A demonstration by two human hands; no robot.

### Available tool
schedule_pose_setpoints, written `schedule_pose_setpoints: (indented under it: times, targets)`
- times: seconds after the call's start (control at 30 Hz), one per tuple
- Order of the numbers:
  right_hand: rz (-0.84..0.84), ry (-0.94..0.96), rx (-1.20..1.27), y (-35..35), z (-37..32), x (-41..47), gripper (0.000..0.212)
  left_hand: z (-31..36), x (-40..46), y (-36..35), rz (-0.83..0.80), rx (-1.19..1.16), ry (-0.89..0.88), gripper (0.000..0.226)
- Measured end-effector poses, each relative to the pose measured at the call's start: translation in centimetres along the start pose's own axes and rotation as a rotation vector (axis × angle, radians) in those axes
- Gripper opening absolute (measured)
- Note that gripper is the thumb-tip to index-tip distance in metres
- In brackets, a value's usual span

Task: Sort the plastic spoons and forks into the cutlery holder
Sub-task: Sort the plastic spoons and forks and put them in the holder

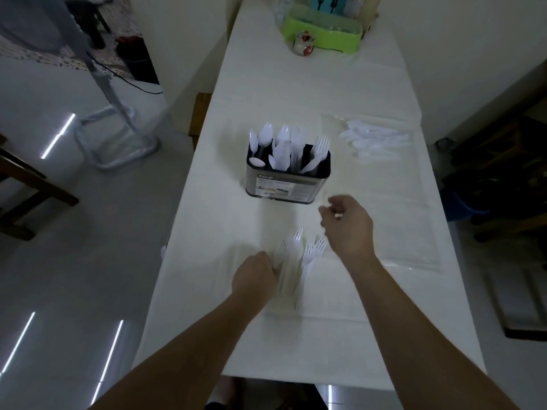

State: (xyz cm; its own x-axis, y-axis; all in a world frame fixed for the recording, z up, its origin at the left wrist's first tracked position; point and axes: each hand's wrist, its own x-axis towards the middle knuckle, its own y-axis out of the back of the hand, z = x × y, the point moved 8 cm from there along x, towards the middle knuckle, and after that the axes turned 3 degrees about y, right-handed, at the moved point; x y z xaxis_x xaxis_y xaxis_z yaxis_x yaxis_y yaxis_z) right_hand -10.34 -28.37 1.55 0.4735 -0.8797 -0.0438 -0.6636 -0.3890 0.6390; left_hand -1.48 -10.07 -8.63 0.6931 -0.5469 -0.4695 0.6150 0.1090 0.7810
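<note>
Left grip [255, 273] fisted; right grip [346, 223] loosely curled.

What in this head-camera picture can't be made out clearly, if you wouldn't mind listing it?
- Left hand: its fingers are hidden behind its own back, so how it holds the bundle of forks is unclear.
- Right hand: motion-blurred; whether it pinches anything cannot be told.
- Cutlery holder: inner dividers are hidden by the spoons; the label print is too small.
- Bag of spoons: too blurred to count.
- Green tray: its contents are cut off by the top edge.
</note>
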Motion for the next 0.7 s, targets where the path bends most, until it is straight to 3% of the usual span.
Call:
schedule_pose_setpoints:
  times: [0.23, 0.7]
  targets:
    - [-0.148, -0.263, -0.218, -4.0, 8.9, -8.4, 0.013, 0.0, 0.4, -0.3, -0.009, 0.045, 0.058, 0.029]
    - [-0.205, -0.361, -0.288, -6.2, 10.1, -10.5, 0.022, 2.6, 0.5, -0.9, 0.032, -0.284, 0.055, 0.024]
